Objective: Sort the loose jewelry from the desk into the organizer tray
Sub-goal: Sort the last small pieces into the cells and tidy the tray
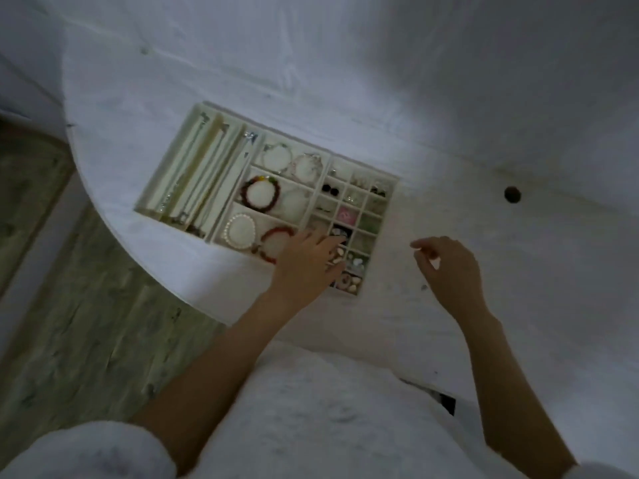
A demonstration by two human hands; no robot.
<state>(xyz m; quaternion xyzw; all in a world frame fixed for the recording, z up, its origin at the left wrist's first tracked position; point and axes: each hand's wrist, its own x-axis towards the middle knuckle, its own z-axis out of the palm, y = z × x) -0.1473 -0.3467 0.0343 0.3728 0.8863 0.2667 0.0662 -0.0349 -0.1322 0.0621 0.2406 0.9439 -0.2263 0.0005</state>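
Open bench right of tray; tray's near-right corner blocked.
Bare white bench (518, 271) runs right and beyond the organizer tray (395, 181); only a small dark round spot (512, 194) there. Left hand (307, 262) covers the tray's near small compartments. Right hand (449, 264) hovers just right of the tray. Bench edge curves off left of the tray.

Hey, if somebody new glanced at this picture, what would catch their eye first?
Probably the cream organizer tray lit up on the white desk, with necklaces in its long left slots, bead bracelets such as the dark red bracelet in the middle, and small pieces in the grid at right. Next, the left hand reaching with straight fingers over the tray's near right corner, and the right hand hovering beside it, fingers loosely curled.
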